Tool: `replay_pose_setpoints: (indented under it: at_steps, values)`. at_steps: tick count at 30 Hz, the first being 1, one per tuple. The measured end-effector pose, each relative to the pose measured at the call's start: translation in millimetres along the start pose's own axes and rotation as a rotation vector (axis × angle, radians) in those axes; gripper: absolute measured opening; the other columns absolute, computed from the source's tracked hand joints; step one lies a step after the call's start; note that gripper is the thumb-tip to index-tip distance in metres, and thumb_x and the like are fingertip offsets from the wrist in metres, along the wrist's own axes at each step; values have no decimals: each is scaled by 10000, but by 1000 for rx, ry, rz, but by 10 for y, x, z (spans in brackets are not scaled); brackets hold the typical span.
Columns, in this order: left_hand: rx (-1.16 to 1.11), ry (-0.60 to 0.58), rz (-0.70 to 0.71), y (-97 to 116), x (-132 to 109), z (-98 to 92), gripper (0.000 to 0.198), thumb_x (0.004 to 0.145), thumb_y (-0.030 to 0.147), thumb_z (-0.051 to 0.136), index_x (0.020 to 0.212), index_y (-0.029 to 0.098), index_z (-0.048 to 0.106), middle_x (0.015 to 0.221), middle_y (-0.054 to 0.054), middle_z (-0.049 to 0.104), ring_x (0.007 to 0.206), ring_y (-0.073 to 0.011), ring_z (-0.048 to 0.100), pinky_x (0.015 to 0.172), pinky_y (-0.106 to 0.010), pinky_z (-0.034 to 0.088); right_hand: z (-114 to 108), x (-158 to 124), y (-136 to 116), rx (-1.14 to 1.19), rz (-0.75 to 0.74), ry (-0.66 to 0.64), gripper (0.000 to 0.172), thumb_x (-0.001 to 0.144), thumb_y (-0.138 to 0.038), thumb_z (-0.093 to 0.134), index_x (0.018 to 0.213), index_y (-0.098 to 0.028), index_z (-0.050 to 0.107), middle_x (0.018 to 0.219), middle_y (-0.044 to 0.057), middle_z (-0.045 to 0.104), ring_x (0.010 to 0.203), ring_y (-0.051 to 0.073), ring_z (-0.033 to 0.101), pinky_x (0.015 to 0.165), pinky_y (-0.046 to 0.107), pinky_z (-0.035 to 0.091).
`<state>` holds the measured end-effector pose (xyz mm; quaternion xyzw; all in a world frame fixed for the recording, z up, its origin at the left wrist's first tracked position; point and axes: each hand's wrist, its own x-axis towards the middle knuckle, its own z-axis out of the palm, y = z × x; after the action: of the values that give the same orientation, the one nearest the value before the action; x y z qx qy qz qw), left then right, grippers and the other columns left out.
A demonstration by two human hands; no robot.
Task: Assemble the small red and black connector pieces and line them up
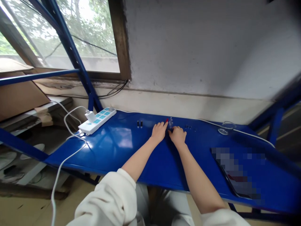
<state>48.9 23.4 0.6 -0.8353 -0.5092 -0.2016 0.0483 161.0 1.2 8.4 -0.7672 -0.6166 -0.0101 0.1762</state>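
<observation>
My left hand (pixel 159 131) is over the middle of the blue table, its fingers bent forward and closed at the tips. A small red object (pixel 166 120) shows right at its index fingertip. Just beyond the fingers, a few small clear pieces (pixel 171 121) stand close together. My right hand (pixel 178 135) is beside the left one, fingers curled, thumb pointing left toward the same spot. What lies between its fingertips is too small to make out. To the left of my hands, two small vials with black tops (pixel 139 124) stand upright.
A white power strip (pixel 97 121) with a plugged-in adapter and cable lies at the table's left. Tiny clear pieces (pixel 190 127) lie right of my hands. Farther right are a clear round container (pixel 223 131) and a dark tablet-like slab (pixel 231 175). Blue frame posts (pixel 88 84) flank the table (pixel 113 153).
</observation>
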Motion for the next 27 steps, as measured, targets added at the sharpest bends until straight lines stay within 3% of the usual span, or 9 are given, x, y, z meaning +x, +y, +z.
replay_pose_setpoints:
  at_steps: [3,6,11,18,22,27]
  values:
    - [-70,56,-43,-28,4,-39,282,873,180,322,1060,172,533,955,-82,580,912,-191,501,794,-319,385,76,19,-13,-1,-5,11,295,803,-337,464,978,-136,590,998,145,580,978,256,498,781,379,326]
    - [-184,104,-73,-91,-31,-133,205,862,194,373,919,174,569,888,-64,597,870,-175,519,786,-302,403,137,55,13,32,18,32,302,806,-364,458,967,-147,592,996,135,582,969,250,499,771,371,330]
    - [-451,233,-107,-230,-202,-267,121,804,214,490,862,190,593,821,-40,619,774,-161,546,717,-299,445,212,122,67,130,26,63,291,782,-365,480,948,-159,602,975,120,592,924,245,513,738,363,338]
    - [-905,414,-344,-276,-379,-202,155,745,299,562,802,160,599,703,-19,592,595,-103,531,564,-240,484,213,170,99,241,46,30,231,778,-348,460,856,-208,627,883,53,613,829,193,534,693,313,314]
    - [-970,439,-367,-274,-384,-200,161,738,294,563,800,148,594,697,-17,573,577,-89,518,505,-203,474,112,81,37,226,-93,0,179,757,-307,478,754,-214,630,772,17,623,757,166,539,689,296,278]
    - [-922,443,-335,-295,-393,-185,148,743,279,555,795,147,599,703,-25,592,611,-101,538,565,-221,479,5,-83,-123,196,-331,7,144,744,-268,488,699,-196,603,725,8,619,714,144,531,662,270,240]
